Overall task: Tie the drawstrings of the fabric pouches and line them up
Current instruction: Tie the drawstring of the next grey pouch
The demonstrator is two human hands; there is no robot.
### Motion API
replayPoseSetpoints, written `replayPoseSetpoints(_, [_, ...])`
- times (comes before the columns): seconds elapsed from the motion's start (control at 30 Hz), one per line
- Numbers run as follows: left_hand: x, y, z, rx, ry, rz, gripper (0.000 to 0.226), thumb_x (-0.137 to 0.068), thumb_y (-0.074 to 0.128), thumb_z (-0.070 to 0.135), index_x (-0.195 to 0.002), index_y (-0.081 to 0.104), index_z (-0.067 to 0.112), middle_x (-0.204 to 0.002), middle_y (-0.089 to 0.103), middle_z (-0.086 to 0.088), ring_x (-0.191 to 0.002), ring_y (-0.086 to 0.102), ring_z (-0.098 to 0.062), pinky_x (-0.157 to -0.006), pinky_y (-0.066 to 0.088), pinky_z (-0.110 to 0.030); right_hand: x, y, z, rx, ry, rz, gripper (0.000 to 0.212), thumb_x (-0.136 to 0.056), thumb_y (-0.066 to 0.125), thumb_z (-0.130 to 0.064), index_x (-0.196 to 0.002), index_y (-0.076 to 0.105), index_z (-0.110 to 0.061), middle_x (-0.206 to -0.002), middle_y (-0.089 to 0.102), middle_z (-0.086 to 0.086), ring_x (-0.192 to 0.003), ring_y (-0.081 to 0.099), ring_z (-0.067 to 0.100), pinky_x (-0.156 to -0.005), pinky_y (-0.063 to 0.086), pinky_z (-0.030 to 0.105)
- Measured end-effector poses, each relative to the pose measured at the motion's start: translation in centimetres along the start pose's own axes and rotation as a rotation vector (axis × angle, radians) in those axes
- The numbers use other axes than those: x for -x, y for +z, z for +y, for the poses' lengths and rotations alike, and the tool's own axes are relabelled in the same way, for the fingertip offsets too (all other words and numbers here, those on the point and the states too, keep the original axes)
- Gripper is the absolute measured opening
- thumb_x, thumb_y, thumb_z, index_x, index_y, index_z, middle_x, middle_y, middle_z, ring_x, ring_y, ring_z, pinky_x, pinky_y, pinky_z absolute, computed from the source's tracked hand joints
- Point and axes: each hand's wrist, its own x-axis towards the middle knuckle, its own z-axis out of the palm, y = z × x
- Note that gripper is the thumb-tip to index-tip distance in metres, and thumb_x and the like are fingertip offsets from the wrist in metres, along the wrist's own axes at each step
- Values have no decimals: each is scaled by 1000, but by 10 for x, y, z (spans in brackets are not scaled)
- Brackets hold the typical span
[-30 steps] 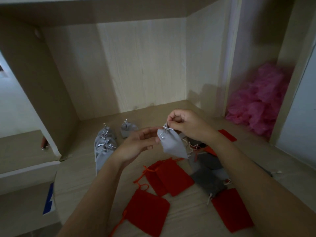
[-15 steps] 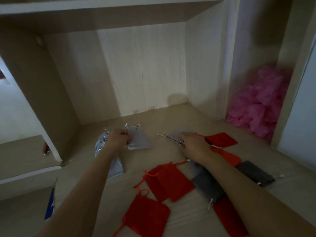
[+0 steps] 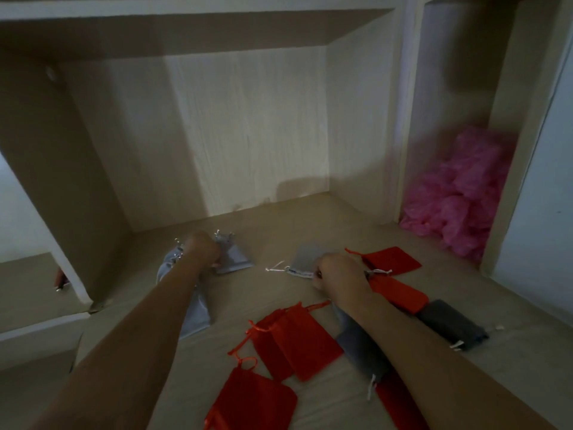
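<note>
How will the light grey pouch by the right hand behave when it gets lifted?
Probably floppy: the pouch lies flat and thin like cloth. Likely very light, seemingly empty. Its loose drawstring may dangle and trail; rolling or tipping seems unlikely.

Light grey pouch [image 3: 235,259], left: plain, pale silver-grey cloth, silvery drawstring.
Neighbouring pouches [image 3: 198,311], far left: the same plain light grey, silvery cords at their necks.
Second light grey pouch [image 3: 305,260], centre: plain, with a white drawstring [image 3: 276,267].
Red pouches [image 3: 304,339], foreground and right: plain bright red, unpatterned, red cords [image 3: 245,339] to match.
Dark grey pouches [image 3: 449,325]: plain charcoal, white cord ends.
Crinkled heap [image 3: 459,197], right compartment: bright pink.
Shelf [image 3: 279,225]: pale beige wood grain; back panel [image 3: 248,135] likewise, lighter.
</note>
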Motion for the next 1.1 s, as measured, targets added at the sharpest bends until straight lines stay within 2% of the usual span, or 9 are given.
replayPoseSetpoints(0.07, [-6, 2, -3, 11, 25, -2, 32, -89, 57, 6, -117, 55, -11, -116, 61, -23, -81, 62, -27, -71, 51, -29, 1, -3, 0, -120, 38, -16, 26, -95, 45, -21, -74, 53, -8, -73, 50, 7, -74, 51, 23, -69, 38, 30])
replayPoseSetpoints(0.13, [0, -2, 1, 39, 24, 64, 29, -87, 58, 5, -112, 58, -10, -112, 63, -24, -98, 64, -33, -65, 48, -27, 5, -1, 3, -325, -24, 263, 18, -94, 48, -21, -87, 60, -8, -86, 59, 8, -82, 57, 23, -71, 43, 32])
replayPoseSetpoints(0.23, [19, -9, 14, 81, 237, 128, 44, -81, 69, 11, -123, 59, 4, -119, 62, -13, -110, 58, -24, -81, 41, -25, 17, -13, 1, -615, -87, 502, 15, -95, 49, -19, -86, 55, -8, -82, 58, 7, -74, 55, 19, -63, 44, 31])
replayPoseSetpoints(0.33, [57, -16, 30, 359, 483, -81, 57, -75, 76, 17, -127, 56, 15, -119, 56, 6, -109, 53, -12, -85, 40, -22, 21, -38, -7, -899, -94, 344, 18, -98, 44, -20, -88, 53, -9, -75, 55, 3, -63, 51, 14, -53, 40, 25])
replayPoseSetpoints(0.47, [89, -11, 25, 593, 622, -345, 41, -75, 71, 30, -112, 65, 13, -113, 67, 2, -107, 61, -16, -94, 47, -34, 29, -59, -14, -896, -233, 152, 17, -97, 44, -16, -87, 56, -11, -66, 53, -2, -60, 48, 11, -58, 39, 25])
replayPoseSetpoints(0.6, [106, 11, 14, 938, 410, -67, 43, -84, 60, 48, -89, 70, 6, -92, 67, -6, -89, 60, -21, -82, 46, -39, 31, -64, -15, -902, -304, 99, 19, -95, 49, -15, -80, 59, -20, -61, 53, -7, -56, 48, 6, -61, 41, 27])
replayPoseSetpoints(0.73, [113, 30, 8, 1287, 105, -94, 53, -69, 67, 64, -82, 68, 13, -96, 65, -7, -100, 61, -26, -95, 44, -48, 36, -64, -20, -878, -346, 15, 18, -98, 43, -14, -83, 54, -15, -55, 52, -2, -46, 50, 6, -54, 44, 25])
replayPoseSetpoints(0.97, [113, 31, 6, 1578, 211, -63, 38, -101, 35, 23, -117, 59, -2, -115, 65, -15, -106, 62, -23, -89, 50, -29, 41, -60, -35, -1265, -228, -118, 17, -101, 37, -14, -85, 42, -11, -63, 55, 8, -45, 53, 16, -51, 52, 26])
replayPoseSetpoints(1.1, [110, 33, 3, 1558, 242, 41, 40, -100, 36, 26, -107, 62, -4, -107, 68, -17, -96, 67, -20, -85, 53, -26, 37, -58, -36, -1411, -171, -110, 18, -98, 45, -10, -80, 48, -10, -56, 38, 0, -36, 36, 5, -51, 51, 24])
